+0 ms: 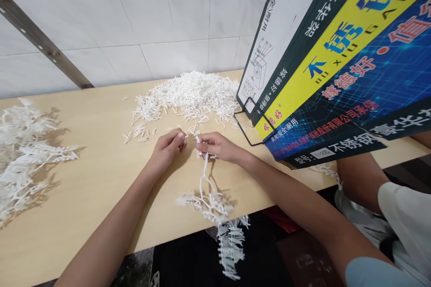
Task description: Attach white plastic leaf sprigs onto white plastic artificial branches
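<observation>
My right hand (218, 145) is closed around a branched white plastic sprue (206, 179). The sprue's lower part, fringed with thin short pieces, trails over the table's front edge. Just to the left, my left hand (171, 144) is pinched shut close to the sprue's upper end; a tiny white bit shows at its fingertips, too small to name. Beyond both hands lies a wide pile of short white stick-like pieces (195, 94), with some strewn near my fingers.
More branched white sprues (23, 157) are heaped at the table's left. A large printed cardboard box (330, 67) leans at right, beside a black wire frame (251, 145). A metal bar (47, 45) runs along the tiled wall. Another person's arm (360, 179) shows below the box.
</observation>
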`<state>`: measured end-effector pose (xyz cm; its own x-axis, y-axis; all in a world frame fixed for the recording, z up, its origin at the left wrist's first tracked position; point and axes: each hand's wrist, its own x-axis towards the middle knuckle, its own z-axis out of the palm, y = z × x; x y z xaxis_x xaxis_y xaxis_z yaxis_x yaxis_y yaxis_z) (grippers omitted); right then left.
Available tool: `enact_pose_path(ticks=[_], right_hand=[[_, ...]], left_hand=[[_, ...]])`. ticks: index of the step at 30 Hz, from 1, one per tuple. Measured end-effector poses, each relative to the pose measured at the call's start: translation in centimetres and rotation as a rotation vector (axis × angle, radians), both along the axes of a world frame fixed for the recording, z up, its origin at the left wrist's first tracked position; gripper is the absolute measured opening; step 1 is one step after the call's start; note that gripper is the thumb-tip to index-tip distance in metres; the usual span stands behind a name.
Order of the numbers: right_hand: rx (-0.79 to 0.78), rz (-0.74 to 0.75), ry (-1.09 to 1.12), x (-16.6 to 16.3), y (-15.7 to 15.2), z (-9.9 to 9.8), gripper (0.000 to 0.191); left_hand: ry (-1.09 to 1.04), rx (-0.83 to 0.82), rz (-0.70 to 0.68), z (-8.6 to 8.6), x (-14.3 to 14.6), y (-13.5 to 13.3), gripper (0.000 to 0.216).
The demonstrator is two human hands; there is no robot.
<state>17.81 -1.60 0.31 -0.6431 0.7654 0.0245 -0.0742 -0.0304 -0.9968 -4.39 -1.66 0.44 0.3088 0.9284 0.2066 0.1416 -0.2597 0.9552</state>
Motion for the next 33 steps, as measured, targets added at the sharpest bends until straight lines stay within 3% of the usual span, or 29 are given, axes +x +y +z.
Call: enact_pose_path(ticks=[2, 4, 10, 14, 19, 23, 27, 30, 33], right_hand=[[0.020, -0.140, 0.008, -0.7, 0.0, -0.3, 0.047], [0.062, -0.254, 0.001, -1.1, 0.1, -0.5, 0.047], [0.132, -0.397, -0.040, -1.0, 0.4, -0.8, 0.049], [0.159, -0.311, -0.117, -0.8, 0.4, -0.8, 0.050], [0.140, -0.028, -0.013, -0.4, 0.0, -0.4, 0.051], [0.062, 0.065, 0.095, -0.1, -0.2, -0.3, 0.049], [0.042, -0.140, 0.106, -0.5, -0.2, -0.3, 0.044], [0.195, -0.361, -0.046, -1.1, -0.3, -0.2, 0.045], [0.384, -0.541, -0.240, -1.5, -0.8, -0.1, 0.046]], left_hand=[[0.111, 0.115, 0.184, -0.1, 0.3, 0.1, 0.026], [0.166, 0.177, 0.232, -0.1, 0.6, 0.0, 0.033], [0.315, 0.169, -0.015, 0.0, 1.5, -0.9, 0.030], [0.335, 0.196, -0.068, -0.2, 1.4, -1.0, 0.026], [0.140, -0.016, -0.325, 0.6, 0.4, -0.9, 0.038], [-0.038, -0.116, -0.421, 0.9, -0.3, -1.1, 0.042], [-0.056, -0.108, -0.203, 0.7, 0.3, -1.2, 0.040], [0.106, -0.064, -0.091, 0.5, 1.1, -1.2, 0.038], [0.137, -0.045, -0.103, 0.2, 1.8, -1.4, 0.028]])
